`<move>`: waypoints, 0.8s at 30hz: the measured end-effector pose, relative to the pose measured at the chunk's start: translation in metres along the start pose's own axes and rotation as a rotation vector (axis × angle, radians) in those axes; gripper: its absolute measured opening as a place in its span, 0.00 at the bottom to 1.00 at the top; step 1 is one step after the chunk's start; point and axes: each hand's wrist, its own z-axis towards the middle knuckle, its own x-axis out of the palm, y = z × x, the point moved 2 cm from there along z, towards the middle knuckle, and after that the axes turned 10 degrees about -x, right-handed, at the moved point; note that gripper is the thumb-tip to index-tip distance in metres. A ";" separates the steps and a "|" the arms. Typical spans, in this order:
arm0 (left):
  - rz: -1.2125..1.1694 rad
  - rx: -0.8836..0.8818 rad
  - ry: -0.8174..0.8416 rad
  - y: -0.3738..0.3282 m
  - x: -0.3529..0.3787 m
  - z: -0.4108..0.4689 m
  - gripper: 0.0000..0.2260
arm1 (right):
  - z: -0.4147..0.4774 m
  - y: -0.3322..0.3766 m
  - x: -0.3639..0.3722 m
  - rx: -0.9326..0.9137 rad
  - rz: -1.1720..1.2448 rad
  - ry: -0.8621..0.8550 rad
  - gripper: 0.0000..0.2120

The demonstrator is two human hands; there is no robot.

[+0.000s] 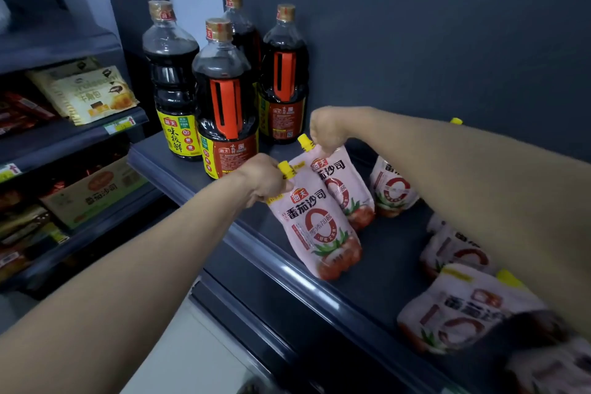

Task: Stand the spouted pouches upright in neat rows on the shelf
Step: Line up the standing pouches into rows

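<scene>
Head view: the left hand pinches the top of the front pouch beside its yellow spout, fingers curled over the edge, holding it upright near the front lip of the shelf. The right hand grips the top of the second pouch, upright just behind the first. A third pouch sits further right, seemingly leaning. Other pouches lie blurred under the right forearm. Soy sauce bottles stand at the shelf's left end.

"海天 番茄沙司" on front pouch; "味极鲜" on left bottle; "番茄沙司" on carton
</scene>
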 end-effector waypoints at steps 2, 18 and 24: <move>0.014 0.113 -0.036 -0.013 0.001 -0.012 0.06 | -0.014 -0.011 0.006 0.073 -0.086 0.013 0.17; 0.295 0.515 -0.098 -0.058 0.020 -0.061 0.05 | -0.098 -0.051 0.038 0.245 0.253 -0.234 0.15; 0.310 0.491 -0.081 -0.056 0.016 -0.065 0.05 | -0.096 -0.047 0.043 0.234 0.341 -0.243 0.16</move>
